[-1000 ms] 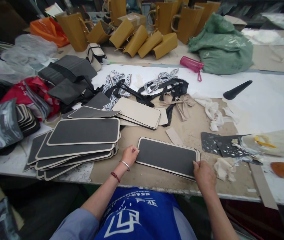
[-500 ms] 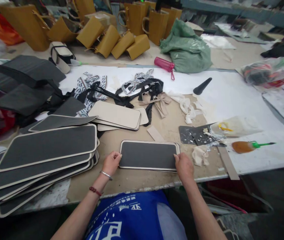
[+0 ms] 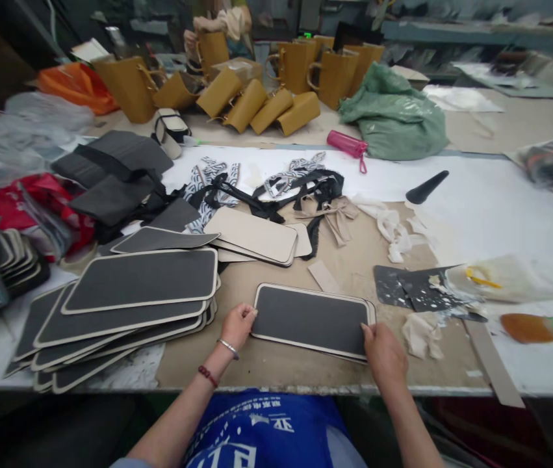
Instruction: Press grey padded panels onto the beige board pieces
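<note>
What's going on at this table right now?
A person in a blue apron holds a dark, cream-edged panel flat on the table, left hand at one end, right hand at the other. A stack of similar panels lies to the left; tan bags stand at the back.

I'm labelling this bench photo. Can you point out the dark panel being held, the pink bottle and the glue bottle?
Dark panel (image 3: pixel 311 318), head view, middle of its dark face.
Pink bottle (image 3: pixel 346 143), head view, middle of its body.
Glue bottle (image 3: pixel 529 327), head view, its amber body.
</note>
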Demonstrator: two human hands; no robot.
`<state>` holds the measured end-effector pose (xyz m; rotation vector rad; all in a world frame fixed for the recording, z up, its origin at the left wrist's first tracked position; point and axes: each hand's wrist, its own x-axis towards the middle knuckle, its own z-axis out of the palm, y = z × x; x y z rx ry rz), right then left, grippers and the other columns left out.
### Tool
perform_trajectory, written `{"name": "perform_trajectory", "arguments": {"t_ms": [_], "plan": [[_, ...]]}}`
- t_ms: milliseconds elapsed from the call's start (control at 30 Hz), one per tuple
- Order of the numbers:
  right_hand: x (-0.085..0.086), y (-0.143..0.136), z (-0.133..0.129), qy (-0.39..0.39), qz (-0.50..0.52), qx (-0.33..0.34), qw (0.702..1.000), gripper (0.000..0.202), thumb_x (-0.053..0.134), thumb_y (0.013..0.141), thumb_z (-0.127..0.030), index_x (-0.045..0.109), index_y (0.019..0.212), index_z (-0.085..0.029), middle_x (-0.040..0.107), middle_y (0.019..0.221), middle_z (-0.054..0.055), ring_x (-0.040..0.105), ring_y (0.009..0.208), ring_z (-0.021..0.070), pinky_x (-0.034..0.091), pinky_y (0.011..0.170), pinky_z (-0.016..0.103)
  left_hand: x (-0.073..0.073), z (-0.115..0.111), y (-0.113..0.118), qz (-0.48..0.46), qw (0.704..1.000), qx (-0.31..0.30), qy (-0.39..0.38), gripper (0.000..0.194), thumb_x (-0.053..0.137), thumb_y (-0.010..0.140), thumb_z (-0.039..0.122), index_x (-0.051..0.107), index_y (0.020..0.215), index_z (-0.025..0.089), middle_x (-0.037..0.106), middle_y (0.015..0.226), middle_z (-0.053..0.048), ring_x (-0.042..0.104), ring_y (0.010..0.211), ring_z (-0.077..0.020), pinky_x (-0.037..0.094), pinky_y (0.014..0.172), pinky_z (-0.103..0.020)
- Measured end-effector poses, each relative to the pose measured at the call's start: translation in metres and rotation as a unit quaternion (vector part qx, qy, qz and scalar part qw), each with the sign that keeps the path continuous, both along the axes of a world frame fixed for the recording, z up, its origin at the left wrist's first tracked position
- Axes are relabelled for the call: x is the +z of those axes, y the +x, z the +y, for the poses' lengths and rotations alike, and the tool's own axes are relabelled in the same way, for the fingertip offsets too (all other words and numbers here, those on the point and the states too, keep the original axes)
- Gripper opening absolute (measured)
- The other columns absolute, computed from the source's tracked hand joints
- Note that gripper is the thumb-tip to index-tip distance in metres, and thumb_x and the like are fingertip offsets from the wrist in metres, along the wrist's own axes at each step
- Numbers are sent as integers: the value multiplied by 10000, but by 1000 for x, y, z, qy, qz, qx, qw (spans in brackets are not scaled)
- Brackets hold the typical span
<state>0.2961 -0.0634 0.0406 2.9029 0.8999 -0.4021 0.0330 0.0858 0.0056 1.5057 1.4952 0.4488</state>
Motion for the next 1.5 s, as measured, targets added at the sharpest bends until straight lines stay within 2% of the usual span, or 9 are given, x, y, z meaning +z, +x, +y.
{"name": "perform_trajectory", "arguments": {"t_ms": [133,200,267,333,400,600,933,1100,1500], "plan": [[1,0,1,-9,2,7,1000,271,391,898,-369,566,821,-176,619,833,81,585,751,224,346,571,299,14,-19,7,94,981,11,166,236,410,801,278,573,893,135,595,882,-118,549,878,-239,435,826,-418],[3,-1,1,-12,7,4,1000,269,385,899,-372,558,831,-177,620,843,87,585,768,229,350,576,299,20,-37,25,137,949,-84,270,304,383,848,279,534,1073,141,570,1056,-148,507,1023,-259,403,895,-443],[5,-2,1,-18,12,3,1000,272,374,902,-374,553,841,-178,620,849,92,585,784,231,353,579,297,23,-57,52,123,908,-233,327,361,397,862,315,479,1182,171,529,1189,-138,452,1143,-256,374,956,-432],[6,-1,2,-21,19,7,1000,281,360,905,-378,550,839,-183,620,848,92,586,780,231,351,574,297,22,-75,83,80,862,-358,349,455,393,864,402,411,1261,181,430,1328,-126,332,1268,-247,301,1037,-407],[7,-1,2,-22,26,11,999,279,359,903,-380,546,826,-187,620,851,90,586,772,230,345,562,295,19,-88,112,54,838,-422,342,537,355,866,468,355,1308,163,343,1398,-127,242,1320,-243,230,1080,-395],[3,3,1,-27,13,29,999,271,353,907,-366,527,794,-191,613,843,77,585,740,216,325,531,294,7,-98,148,53,834,-467,289,641,251,875,519,272,1355,94,279,1437,-125,171,1348,-198,165,1112,-363],[-6,5,0,-52,-17,71,996,342,270,922,-360,532,805,-174,589,850,92,582,737,225,315,512,300,-6,-83,132,137,885,-347,279,643,236,888,490,155,1393,101,185,1468,-98,110,1360,-191,172,1119,-368],[-2,3,2,-61,-12,76,995,372,246,922,-359,550,827,-167,584,850,107,578,733,225,337,519,303,-12,-61,109,162,912,-274,258,653,244,878,512,178,1389,110,206,1466,-91,139,1356,-205,177,1119,-396],[-8,-5,0,-43,-40,68,996,323,276,923,-367,525,837,-180,574,866,76,569,760,200,349,551,296,-15,4,49,222,932,-139,249,531,358,867,335,301,1341,104,291,1424,-160,225,1329,-261,244,1081,-461]]}}
